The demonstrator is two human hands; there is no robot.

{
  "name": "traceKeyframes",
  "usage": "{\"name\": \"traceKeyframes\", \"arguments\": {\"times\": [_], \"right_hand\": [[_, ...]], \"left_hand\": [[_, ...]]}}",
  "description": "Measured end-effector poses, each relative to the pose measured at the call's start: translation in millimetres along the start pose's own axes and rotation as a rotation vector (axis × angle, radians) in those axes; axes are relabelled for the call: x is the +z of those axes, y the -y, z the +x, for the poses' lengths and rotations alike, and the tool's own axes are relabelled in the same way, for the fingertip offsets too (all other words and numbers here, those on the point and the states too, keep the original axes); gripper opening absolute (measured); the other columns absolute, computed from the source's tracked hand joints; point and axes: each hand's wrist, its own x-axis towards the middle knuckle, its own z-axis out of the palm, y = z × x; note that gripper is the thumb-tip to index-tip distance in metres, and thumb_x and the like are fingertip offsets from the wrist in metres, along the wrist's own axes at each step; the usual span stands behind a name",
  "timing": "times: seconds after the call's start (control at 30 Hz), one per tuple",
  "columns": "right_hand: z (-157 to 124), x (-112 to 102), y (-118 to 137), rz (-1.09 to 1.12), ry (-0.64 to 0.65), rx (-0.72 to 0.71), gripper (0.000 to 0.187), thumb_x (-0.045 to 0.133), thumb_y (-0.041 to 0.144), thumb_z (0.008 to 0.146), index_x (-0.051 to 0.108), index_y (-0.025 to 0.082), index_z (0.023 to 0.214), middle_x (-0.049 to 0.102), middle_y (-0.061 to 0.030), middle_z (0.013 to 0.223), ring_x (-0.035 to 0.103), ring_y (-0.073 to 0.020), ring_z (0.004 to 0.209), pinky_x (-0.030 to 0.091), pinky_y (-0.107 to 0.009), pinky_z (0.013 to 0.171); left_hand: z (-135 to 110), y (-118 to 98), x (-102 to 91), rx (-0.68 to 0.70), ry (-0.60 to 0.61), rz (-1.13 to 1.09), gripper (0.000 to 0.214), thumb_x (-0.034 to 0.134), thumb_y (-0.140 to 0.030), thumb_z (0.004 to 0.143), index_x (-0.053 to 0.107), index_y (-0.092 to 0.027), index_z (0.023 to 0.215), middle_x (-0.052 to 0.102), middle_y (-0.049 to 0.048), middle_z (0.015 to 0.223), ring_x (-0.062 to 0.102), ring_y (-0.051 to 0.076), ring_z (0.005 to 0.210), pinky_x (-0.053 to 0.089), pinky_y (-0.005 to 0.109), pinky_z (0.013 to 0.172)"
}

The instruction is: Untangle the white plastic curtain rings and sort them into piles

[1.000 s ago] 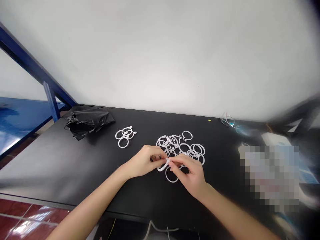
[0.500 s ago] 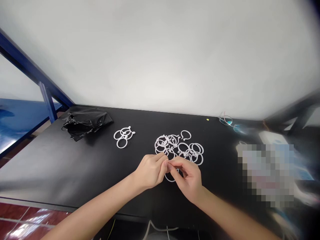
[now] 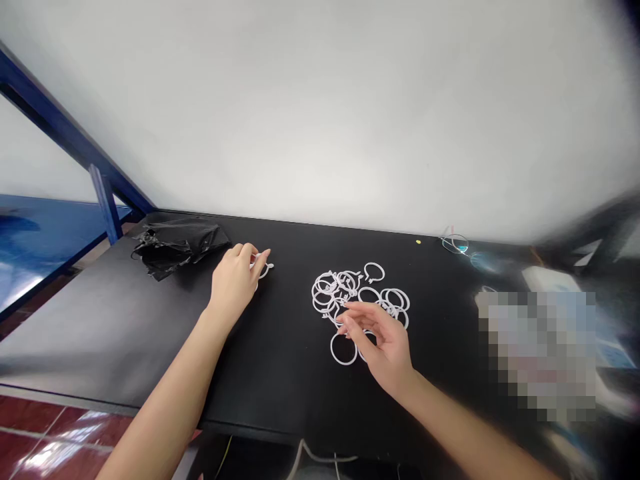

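My left hand [image 3: 236, 279] is over a small group of white plastic rings [image 3: 271, 267] on the left of the black table. Its thumb and fingers close around the edge of a white ring there; the hand hides most of that group. Over the near side of a larger pile of white rings [image 3: 325, 291], my right hand [image 3: 383, 340] hovers with thumb and fingers apart, and I see nothing held in it. Several of these rings are split, with small knobs at their ends. One loose ring [image 3: 344, 349] lies just below the right fingertips.
A crumpled black plastic bag [image 3: 183, 243] lies at the back left of the black table [image 3: 280, 373]. Wire-framed glasses [image 3: 455, 244] rest at the back right, near a blurred package [image 3: 540, 353]. A white wall [image 3: 320, 133] rises behind, and cables [image 3: 320, 459] show below the front edge.
My hands were together over the near side of the large pile. The left has moved left and away to the small group; the right stayed near the pile and its fingers have opened.
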Motion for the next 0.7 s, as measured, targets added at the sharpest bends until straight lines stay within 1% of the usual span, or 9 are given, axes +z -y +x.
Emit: {"name": "traceKeyframes", "arguments": {"times": [0.07,0.13,0.23,0.33,0.43,0.5,0.57,0.63,0.7], "right_hand": [[-1,2,1,-0.017,-0.002,-0.026,0.017,0.06,0.016,0.09,0.065,0.022,0.104,0.073,-0.0022,0.085,0.072,-0.0144,0.068,0.062,-0.028,0.064],[-1,2,2,-0.033,0.004,-0.06,0.017,0.06,0.013,0.089,0.066,0.022,0.102,0.073,-0.0016,0.084,0.072,-0.0138,0.067,0.061,-0.027,0.064],[-2,3,2,-0.067,0.018,-0.119,0.018,0.059,0.01,0.089,0.066,0.022,0.101,0.073,-0.0011,0.083,0.072,-0.0132,0.067,0.061,-0.026,0.065],[-2,3,1,-0.088,0.011,-0.146,0.019,0.059,0.009,0.089,0.066,0.022,0.101,0.073,-0.0013,0.083,0.072,-0.0132,0.067,0.06,-0.026,0.065],[-2,3,0,-0.091,0.024,-0.143,0.018,0.058,0.009,0.089,0.066,0.021,0.101,0.072,-0.0017,0.083,0.071,-0.0131,0.066,0.059,-0.026,0.064],[-3,2,-1,-0.103,0.035,-0.139,0.018,0.058,0.01,0.089,0.066,0.021,0.101,0.072,-0.0018,0.082,0.071,-0.0132,0.066,0.059,-0.026,0.063],[-3,2,-1,-0.117,0.038,-0.135,0.017,0.058,0.01,0.089,0.066,0.02,0.1,0.072,-0.0018,0.082,0.07,-0.0131,0.066,0.059,-0.026,0.063],[-3,2,-1,-0.127,0.038,-0.132,0.016,0.058,0.011,0.089,0.066,0.02,0.1,0.072,-0.0018,0.082,0.07,-0.013,0.065,0.059,-0.026,0.063],[-3,2,-1,-0.129,0.038,-0.13,0.016,0.058,0.01,0.089,0.066,0.02,0.099,0.072,-0.0019,0.083,0.07,-0.0128,0.065,0.059,-0.026,0.064]], "left_hand": [[1,10,5.8,0.007,0.003,0.094,0.038,0.041,-0.045,0.098,0.06,-0.017,0.082,0.062,0.0068,0.077,0.057,0.024,0.077,0.038,0.031,0.064],[1,13,9.8,0.023,0.027,0.148,0.039,0.041,-0.045,0.098,0.063,-0.017,0.082,0.064,0.0079,0.078,0.057,0.026,0.079,0.037,0.032,0.064],[0,9,10.3,0.03,0.041,0.179,0.039,0.044,-0.047,0.096,0.067,-0.017,0.087,0.066,0.0099,0.085,0.058,0.028,0.084,0.037,0.033,0.065],[-2,-2,4.7,0.034,-0.007,0.16,0.04,0.044,-0.049,0.095,0.069,-0.017,0.095,0.067,0.012,0.094,0.058,0.03,0.09,0.04,0.037,0.073],[-8,-22,-0.8,0.136,0.002,-0.063,0.035,0.043,-0.042,0.098,0.067,-0.016,0.099,0.067,0.0107,0.097,0.059,0.027,0.092,0.042,0.039,0.081],[-15,-39,-0.5,0.245,0.097,-0.303,0.029,0.043,-0.035,0.098,0.065,-0.016,0.097,0.066,0.0081,0.095,0.06,0.021,0.09,0.044,0.034,0.083],[-23,-54,3.6,0.298,0.204,-0.458,0.022,0.048,-0.031,0.097,0.063,-0.016,0.097,0.065,0.006,0.092,0.06,0.018,0.086,0.046,0.032,0.081],[-30,-63,9.7,0.313,0.265,-0.494,0.017,0.051,-0.029,0.095,0.062,-0.017,0.1,0.064,0.0048,0.09,0.06,0.018,0.083,0.046,0.032,0.079],[-34,-67,15.4,0.327,0.284,-0.486,0.016,0.05,-0.026,0.096,0.061,-0.017,0.103,0.064,0.0041,0.089,0.06,0.018,0.08,0.045,0.033,0.078]]}}
